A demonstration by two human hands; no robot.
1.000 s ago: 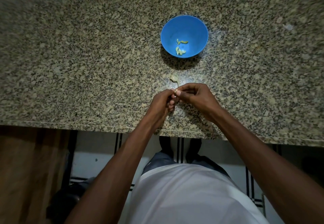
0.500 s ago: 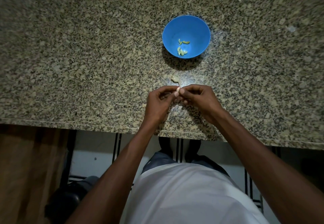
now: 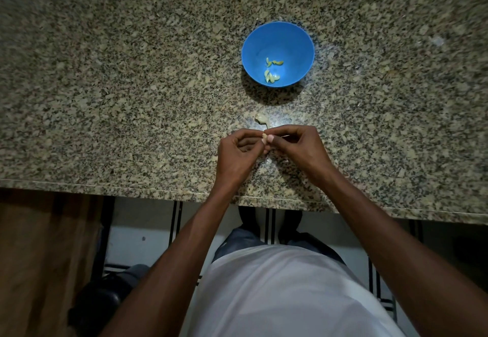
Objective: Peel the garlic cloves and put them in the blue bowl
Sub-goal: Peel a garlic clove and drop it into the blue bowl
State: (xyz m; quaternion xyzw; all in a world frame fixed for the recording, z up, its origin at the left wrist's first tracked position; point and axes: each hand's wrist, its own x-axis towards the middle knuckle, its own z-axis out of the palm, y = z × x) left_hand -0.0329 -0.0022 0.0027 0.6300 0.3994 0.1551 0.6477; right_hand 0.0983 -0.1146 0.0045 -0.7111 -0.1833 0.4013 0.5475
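- Your left hand (image 3: 236, 156) is over the counter (image 3: 105, 99), just left of the grip point. Its fingers are curled, and its thumb and forefinger pinch the garlic clove (image 3: 264, 136) from the left.
- The garlic clove sits at the grip point, between the fingertips of both hands. Only a small pale tip of it shows; the rest is hidden by the fingers, so you cannot tell how much skin is on it.
- Your right hand (image 3: 301, 146) meets the clove from the right. Its fingers are curled, with thumb and forefinger pressed onto the clove, touching the left fingertips.
- A thin pale sliver shows just right of the grip, against the right forefinger. It is too small to identify.
- A scrap of garlic skin (image 3: 261, 119) lies on the counter just beyond the grip, between your hands and the bowl.
- The blue bowl (image 3: 298, 46) stands upright on the counter, farther beyond the grip and slightly right of it, well apart from both hands.
- Several peeled cloves (image 3: 272, 76) lie in the bottom of the bowl in two small groups.
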